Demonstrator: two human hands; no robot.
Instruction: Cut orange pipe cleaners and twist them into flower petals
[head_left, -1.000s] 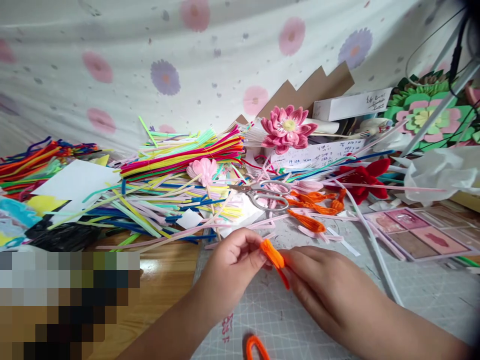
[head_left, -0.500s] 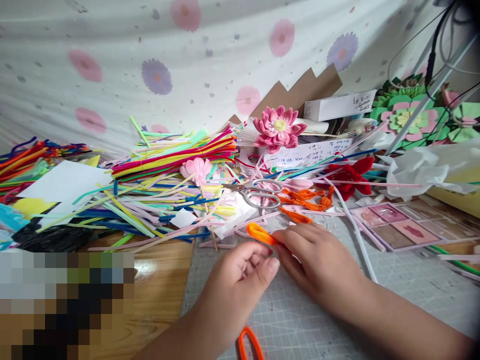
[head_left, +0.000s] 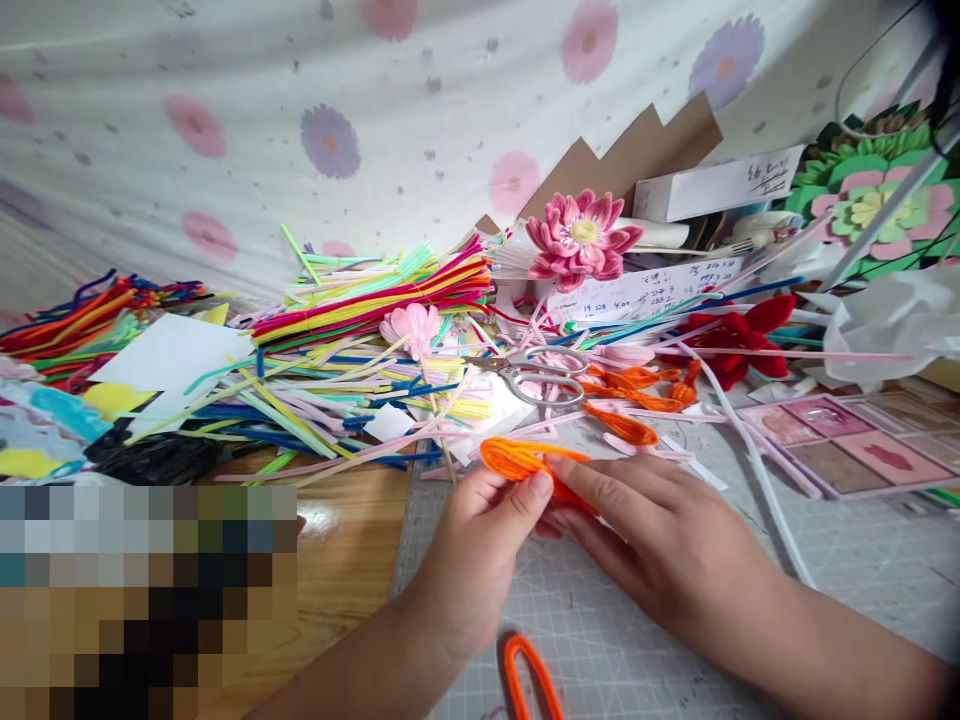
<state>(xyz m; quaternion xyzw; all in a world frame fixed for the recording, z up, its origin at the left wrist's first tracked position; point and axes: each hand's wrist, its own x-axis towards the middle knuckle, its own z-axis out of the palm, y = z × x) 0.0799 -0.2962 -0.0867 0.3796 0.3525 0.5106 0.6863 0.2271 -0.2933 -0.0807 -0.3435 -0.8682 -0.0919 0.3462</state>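
Two grips share the folded orange loops (head_left: 514, 459) just below the centre of the frame — the left hand (head_left: 480, 550) pinches one end between thumb and fingers, likely to keep the strands flat; the right hand (head_left: 660, 520), fingers close together, pinches the other, seemingly to steady it. One bent orange strip (head_left: 534, 662) lies at the bottom edge, apparently within easy reach; the scissors (head_left: 551, 378) rest above — handles rightward.
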